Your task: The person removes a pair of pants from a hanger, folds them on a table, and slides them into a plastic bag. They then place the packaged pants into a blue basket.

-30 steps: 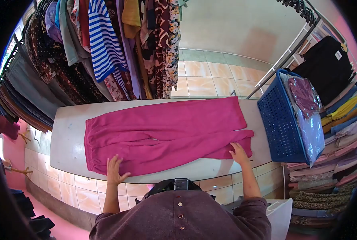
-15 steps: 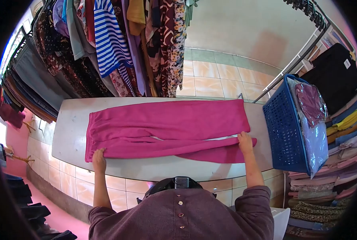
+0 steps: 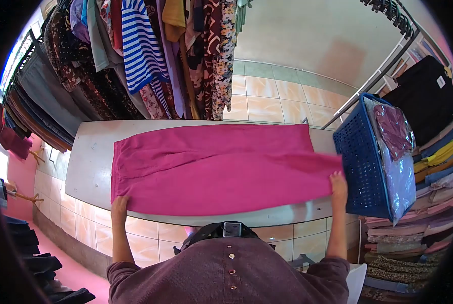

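Note:
A pair of pink trousers (image 3: 216, 177) lies lengthwise across the pale table (image 3: 87, 162), its gathered waistband at the left and the leg ends at the right. The near leg is spread out flat, with its hem end slightly raised and blurred. At the near corner of the waistband, my left hand (image 3: 120, 203) is closed on the fabric. My right hand (image 3: 338, 183) grips the near leg's hem at the table's right end, close to the blue basket. The fingertips of both hands are partly hidden by cloth.
A blue plastic basket (image 3: 355, 157) holding bagged clothes (image 3: 394, 137) stands at the right end of the table. Hanging clothes (image 3: 145, 55) line the far left side. Stacks of folded fabric (image 3: 404, 233) rise at the right.
My right hand has moved right and slightly nearer with the hem, spreading the near leg toward me and closing the gap between the legs. My left hand stays at the waistband, shifted slightly nearer.

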{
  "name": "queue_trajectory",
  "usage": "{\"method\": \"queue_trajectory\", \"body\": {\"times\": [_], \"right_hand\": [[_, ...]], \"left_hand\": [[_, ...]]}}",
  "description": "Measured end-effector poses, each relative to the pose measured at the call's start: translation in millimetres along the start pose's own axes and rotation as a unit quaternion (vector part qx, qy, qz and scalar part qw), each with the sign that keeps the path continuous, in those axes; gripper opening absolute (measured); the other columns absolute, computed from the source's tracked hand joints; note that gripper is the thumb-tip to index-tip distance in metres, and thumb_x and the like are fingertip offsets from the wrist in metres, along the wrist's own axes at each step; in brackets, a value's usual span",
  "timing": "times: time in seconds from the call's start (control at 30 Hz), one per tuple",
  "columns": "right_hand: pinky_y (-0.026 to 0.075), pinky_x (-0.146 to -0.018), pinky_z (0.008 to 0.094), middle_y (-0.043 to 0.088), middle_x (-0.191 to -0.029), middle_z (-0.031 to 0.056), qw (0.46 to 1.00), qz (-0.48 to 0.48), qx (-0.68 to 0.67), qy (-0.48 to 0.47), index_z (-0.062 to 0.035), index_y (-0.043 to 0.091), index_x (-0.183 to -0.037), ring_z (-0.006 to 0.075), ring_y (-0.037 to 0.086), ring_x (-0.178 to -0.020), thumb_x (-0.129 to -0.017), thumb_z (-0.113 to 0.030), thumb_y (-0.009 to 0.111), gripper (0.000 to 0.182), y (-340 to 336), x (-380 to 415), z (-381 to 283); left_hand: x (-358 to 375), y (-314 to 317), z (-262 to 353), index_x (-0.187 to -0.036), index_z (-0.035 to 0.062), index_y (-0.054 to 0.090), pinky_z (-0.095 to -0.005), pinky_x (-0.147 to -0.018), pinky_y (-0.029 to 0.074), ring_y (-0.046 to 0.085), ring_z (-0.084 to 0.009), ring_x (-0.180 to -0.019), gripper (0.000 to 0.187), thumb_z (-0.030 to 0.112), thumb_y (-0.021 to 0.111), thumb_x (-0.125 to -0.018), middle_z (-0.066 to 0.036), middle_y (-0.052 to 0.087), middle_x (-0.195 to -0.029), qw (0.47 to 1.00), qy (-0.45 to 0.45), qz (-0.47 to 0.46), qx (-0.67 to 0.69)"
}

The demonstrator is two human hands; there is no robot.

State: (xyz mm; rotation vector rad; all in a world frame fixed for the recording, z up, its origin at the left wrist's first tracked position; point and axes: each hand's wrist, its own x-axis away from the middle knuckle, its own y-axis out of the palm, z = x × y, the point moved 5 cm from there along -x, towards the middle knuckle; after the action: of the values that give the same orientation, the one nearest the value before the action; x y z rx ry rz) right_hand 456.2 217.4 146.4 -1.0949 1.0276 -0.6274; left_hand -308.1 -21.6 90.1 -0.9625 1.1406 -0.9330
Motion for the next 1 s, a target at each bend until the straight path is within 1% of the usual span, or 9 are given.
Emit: {"method": "queue_trajectory", "body": {"times": [0.13,0.23,0.3,0.4,0.53,0.67,0.83,0.97,1.0], "right_hand": [[0.027,-0.108,0.0419,0.034,-0.143,0.0144,0.952,-0.266,-0.059,0.136,-0.0091,0.040,-0.135,0.0308,0.025,-0.136,-0.068,0.003,0.058,0.070,81,98,-20],[0.025,-0.109,0.0415,0.027,-0.147,0.0142,0.926,-0.271,-0.137,0.224,-0.0098,0.037,-0.136,0.0297,0.017,-0.139,-0.061,0.001,0.062,0.080,70,93,-27],[0.030,-0.105,0.0428,0.035,-0.141,0.0164,0.953,-0.182,-0.181,0.158,-0.0090,0.041,-0.133,0.0329,0.030,-0.132,-0.062,-0.004,0.061,0.074,62,75,-37],[0.037,-0.097,0.0446,0.042,-0.133,0.0178,0.958,-0.164,-0.214,0.094,-0.0079,0.045,-0.129,0.0345,0.041,-0.121,-0.069,-0.009,0.061,0.062,88,56,-53],[0.038,-0.097,0.0463,0.035,-0.140,0.0148,0.976,-0.139,-0.152,0.077,-0.0136,0.037,-0.137,0.0352,0.039,-0.123,-0.083,-0.028,0.060,0.060,71,3,-101],[0.042,-0.092,0.0498,0.034,-0.142,0.0120,0.933,-0.198,-0.015,0.300,-0.0161,0.036,-0.139,0.0338,0.041,-0.123,-0.084,-0.036,0.059,0.063,117,3,-38],[0.046,-0.088,0.0423,0.054,-0.115,0.0120,0.917,-0.266,-0.038,0.293,-0.0068,0.057,-0.112,0.0317,0.052,-0.107,-0.082,-0.019,0.061,0.032,120,-63,16],[0.047,-0.086,0.0392,0.055,-0.111,0.0108,0.963,-0.140,-0.137,0.188,-0.0060,0.057,-0.107,0.0316,0.051,-0.105,-0.076,-0.005,0.063,0.032,116,-141,-21],[0.047,-0.086,0.0393,0.054,-0.115,0.0105,0.975,-0.124,-0.137,0.126,-0.0070,0.056,-0.110,0.0315,0.051,-0.107,-0.075,-0.003,0.063,0.036,126,-159,-34]], "left_hand": [[30,26,7,-0.103,0.0090,0.056,-0.0423,-0.076,0.043,0.053,-0.0315,-0.089,0.032,-0.003,0.049,-0.073,-0.011,0.054,-0.094,0.989,-0.042,-0.142,0.010],[25,30,4,-0.109,0.0091,0.052,-0.0451,-0.084,0.040,0.051,-0.0338,-0.097,0.034,0.008,0.052,-0.074,-0.012,0.053,-0.102,0.977,-0.058,-0.204,0.035],[15,33,0,-0.114,0.0092,0.049,-0.0475,-0.091,0.037,0.049,-0.0360,-0.104,0.040,0.019,0.055,-0.076,-0.014,0.052,-0.108,0.966,-0.065,-0.243,0.057],[-2,45,27,-0.132,0.0145,0.040,-0.0561,-0.101,0.027,0.034,-0.0389,-0.126,0.061,0.042,0.057,-0.080,-0.016,0.041,-0.134,0.984,-0.170,-0.052,-0.006],[8,69,29,-0.147,0.0282,0.012,-0.0693,-0.103,0.007,0.001,-0.0372,-0.140,0.082,0.057,0.053,-0.081,-0.009,0.001,-0.154,0.931,-0.294,-0.216,-0.017],[5,61,17,-0.140,0.0195,0.031,-0.0630,-0.104,0.013,0.021,-0.0366,-0.134,0.072,0.056,0.052,-0.082,-0.013,0.023,-0.147,0.944,-0.290,-0.157,-0.017],[-35,46,-14,-0.110,0.0058,0.057,-0.0512,-0.093,0.031,0.050,-0.0326,-0.104,0.048,0.047,0.048,-0.087,-0.012,0.055,-0.114,0.930,-0.353,-0.077,-0.068],[-98,48,-20,-0.103,0.0042,0.058,-0.0448,-0.083,0.039,0.053,-0.0309,-0.097,0.033,0.032,0.057,-0.086,-0.012,0.057,-0.105,0.958,-0.254,0.032,-0.128],[-116,53,-20,-0.110,0.0046,0.056,-0.0439,-0.087,0.040,0.050,-0.0303,-0.106,0.032,0.023,0.058,-0.085,-0.014,0.054,-0.115,0.956,-0.276,-0.025,-0.093]]}}
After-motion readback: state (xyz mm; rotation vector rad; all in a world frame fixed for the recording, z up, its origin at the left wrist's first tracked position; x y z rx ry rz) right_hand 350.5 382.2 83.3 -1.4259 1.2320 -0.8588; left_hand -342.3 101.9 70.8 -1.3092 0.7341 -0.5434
